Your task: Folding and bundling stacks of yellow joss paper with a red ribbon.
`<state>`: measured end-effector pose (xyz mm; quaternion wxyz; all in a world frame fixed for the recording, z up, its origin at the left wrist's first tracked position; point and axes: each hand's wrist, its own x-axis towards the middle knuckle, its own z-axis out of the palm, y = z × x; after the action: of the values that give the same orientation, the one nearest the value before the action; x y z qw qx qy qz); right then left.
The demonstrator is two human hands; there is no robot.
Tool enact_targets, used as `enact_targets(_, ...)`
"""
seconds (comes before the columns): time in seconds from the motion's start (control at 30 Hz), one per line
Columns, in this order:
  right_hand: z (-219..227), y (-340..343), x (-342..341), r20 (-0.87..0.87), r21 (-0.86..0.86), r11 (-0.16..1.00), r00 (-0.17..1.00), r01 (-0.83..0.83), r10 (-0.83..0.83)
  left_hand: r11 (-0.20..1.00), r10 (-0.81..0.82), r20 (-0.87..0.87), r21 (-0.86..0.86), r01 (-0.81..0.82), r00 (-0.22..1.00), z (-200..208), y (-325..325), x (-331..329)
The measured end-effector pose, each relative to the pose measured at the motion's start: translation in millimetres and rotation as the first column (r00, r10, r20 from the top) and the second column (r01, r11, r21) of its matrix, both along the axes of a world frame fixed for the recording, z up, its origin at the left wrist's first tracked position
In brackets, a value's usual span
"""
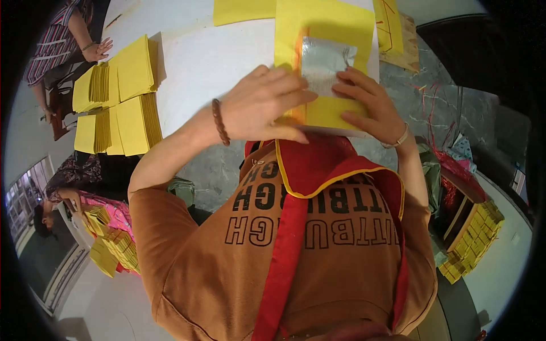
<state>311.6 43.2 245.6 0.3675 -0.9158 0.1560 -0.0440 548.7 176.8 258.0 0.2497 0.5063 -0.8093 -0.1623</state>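
Observation:
On a stack of yellow paper sheets (pixel 284 28) at the table's front edge lies a silver foil rectangle (pixel 324 61), wrinkled at its upper right corner. An orange strip (pixel 298 51) runs along the foil's left side. My left hand (pixel 267 102) reaches over the foil's lower left with its fingers stretched out and thumb apart; motion blurs the fingertips slightly. At the foil's right edge, my right hand (pixel 375 108) rests with fingers spread, the tips touching foil and paper. Neither hand is closed round anything.
Fanned yellow paper stacks (pixel 133 74) stand on the white table (pixel 196 62) to the left. Beyond them is another person's hand (pixel 98 50). A second person sits at lower left beside yellow bundles (pixel 122 244). More yellow bundles (pixel 475 238) are at right, near red strings (pixel 438 119).

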Motion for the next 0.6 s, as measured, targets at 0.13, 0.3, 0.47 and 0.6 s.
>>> enact_targets(0.13,-23,0,-3,0.150,0.145,0.989,0.987,0.035,-0.057,0.997,0.023,0.024,0.069,-0.024,0.999,-4,9,-7)
enact_targets(0.3,-36,-5,-8,0.224,0.345,0.939,0.970,0.007,-0.090,0.986,0.074,-0.181,0.158,-0.046,0.981,-1,3,-4)
enact_targets(0.47,-29,-6,-7,0.174,0.588,0.804,0.959,0.082,-0.225,0.882,0.263,-0.295,0.459,-0.106,0.919,-2,0,5)
enact_targets(0.6,-26,-5,-5,0.135,0.615,0.776,0.951,0.139,-0.278,0.788,0.311,-0.393,0.616,-0.003,0.866,-5,-6,13)
